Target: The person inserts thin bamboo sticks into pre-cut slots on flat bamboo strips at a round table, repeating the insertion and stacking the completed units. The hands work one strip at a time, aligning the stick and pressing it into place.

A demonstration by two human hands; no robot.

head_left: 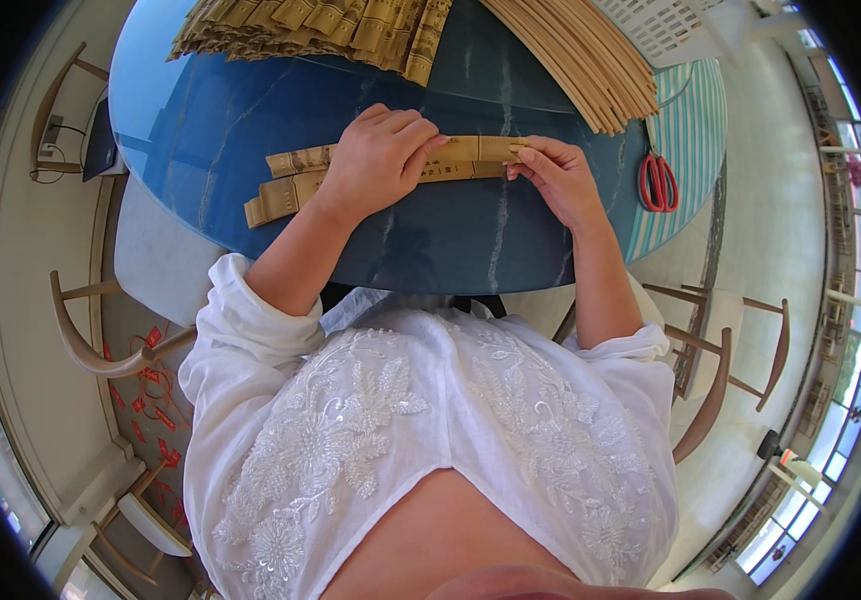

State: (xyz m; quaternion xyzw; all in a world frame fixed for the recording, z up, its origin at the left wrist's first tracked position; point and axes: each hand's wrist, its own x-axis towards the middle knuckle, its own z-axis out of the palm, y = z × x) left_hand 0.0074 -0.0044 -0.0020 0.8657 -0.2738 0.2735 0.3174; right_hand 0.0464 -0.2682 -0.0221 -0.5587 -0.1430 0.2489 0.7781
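Observation:
My left hand [379, 160] is closed over a long, narrow golden-brown paper strip [479, 148] with dark print, its thumb and fingers pressed on it. At the strip's right end, my right hand [556, 178] pinches it between thumb and fingertips. A small pale tip shows at that pinch, but I cannot tell whether it is a stick. Just nearer to me, partly under the left hand, lies a second golden-brown strip [273, 203], its left end folded over. Both strips run left to right across the dark blue marbled table [441, 240].
A thick pile of similar golden strips [331, 30] lies at the far left of the table. Several long wooden sticks [581, 65] are bundled at the far right, beside a white perforated basket [666, 25]. Red-handled scissors [658, 183] rest on a striped cloth [686, 150] to the right.

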